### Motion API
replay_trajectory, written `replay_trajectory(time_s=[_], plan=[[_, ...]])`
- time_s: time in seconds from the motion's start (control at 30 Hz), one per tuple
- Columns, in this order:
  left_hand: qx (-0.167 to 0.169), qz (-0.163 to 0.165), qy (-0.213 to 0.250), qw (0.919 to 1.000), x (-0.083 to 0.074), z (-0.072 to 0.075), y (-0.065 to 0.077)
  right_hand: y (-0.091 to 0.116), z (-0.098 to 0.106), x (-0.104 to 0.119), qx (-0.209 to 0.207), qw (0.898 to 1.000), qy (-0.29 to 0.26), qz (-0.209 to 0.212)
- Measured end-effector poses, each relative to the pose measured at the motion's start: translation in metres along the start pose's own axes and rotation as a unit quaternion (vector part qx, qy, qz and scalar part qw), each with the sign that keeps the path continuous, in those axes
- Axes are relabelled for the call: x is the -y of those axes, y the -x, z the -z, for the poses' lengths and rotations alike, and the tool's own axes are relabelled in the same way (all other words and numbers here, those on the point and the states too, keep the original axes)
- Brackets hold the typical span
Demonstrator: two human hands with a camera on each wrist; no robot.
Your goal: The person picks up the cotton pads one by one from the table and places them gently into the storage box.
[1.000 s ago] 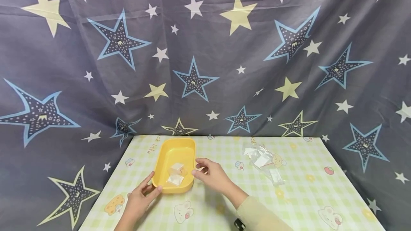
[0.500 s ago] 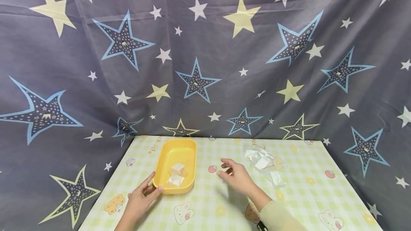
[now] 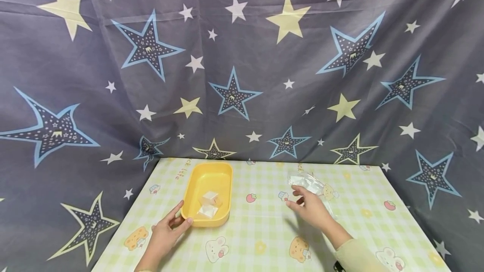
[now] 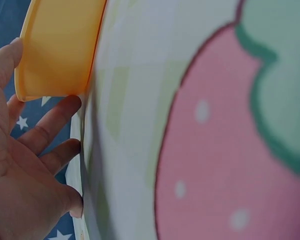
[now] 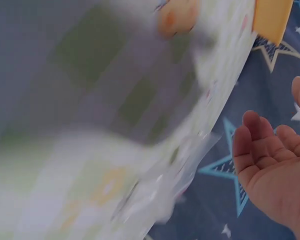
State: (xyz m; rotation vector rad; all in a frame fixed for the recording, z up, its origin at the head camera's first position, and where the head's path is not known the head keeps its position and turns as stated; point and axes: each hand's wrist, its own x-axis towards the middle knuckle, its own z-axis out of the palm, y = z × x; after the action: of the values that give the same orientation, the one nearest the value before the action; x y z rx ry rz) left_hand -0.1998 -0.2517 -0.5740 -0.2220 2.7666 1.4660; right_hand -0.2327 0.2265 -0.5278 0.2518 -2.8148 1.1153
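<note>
A yellow rectangular tray [image 3: 209, 170] rests on the tabletop, left of its middle. Two small clear packets with white contents [image 3: 209, 204] lie inside it. At the tray's near-left corner, my left hand [image 3: 165, 231] touches its outer walls with thumb and a finger; the left wrist view shows the other fingers spread apart. My right hand [image 3: 313, 210] hovers over the table with loosely bent fingers and nothing held. Partly hidden behind it lies a clear plastic bag [image 3: 307, 181] containing white pieces. The right wrist view shows the right hand [image 5: 272, 165] apart from the bag.
A light green checked cloth [image 3: 261, 228] with cartoon prints covers the table. Behind the table's far edge hangs a dark grey curtain [image 3: 249, 83] patterned with stars.
My right hand has moved away from the tray's right side, travelling right to the plastic bag. The left hand and the tray have stayed in place. The head view has shifted slightly.
</note>
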Motion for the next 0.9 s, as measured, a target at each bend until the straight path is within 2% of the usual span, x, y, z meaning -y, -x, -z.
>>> replay_trajectory(time_s=[0.3,0.57,0.9], plan=[[0.002,0.000,-0.009,1.0000,0.000,0.001,0.000,0.011,0.031,-0.035,-0.004,0.999,0.042,-0.004],[0.005,0.007,-0.006,0.9999,0.002,0.000,0.000,0.024,0.057,-0.063,0.001,0.997,0.072,-0.032],[0.008,0.000,-0.007,0.9999,0.002,0.002,0.000,0.030,0.069,-0.081,0.003,0.994,0.091,-0.055]])
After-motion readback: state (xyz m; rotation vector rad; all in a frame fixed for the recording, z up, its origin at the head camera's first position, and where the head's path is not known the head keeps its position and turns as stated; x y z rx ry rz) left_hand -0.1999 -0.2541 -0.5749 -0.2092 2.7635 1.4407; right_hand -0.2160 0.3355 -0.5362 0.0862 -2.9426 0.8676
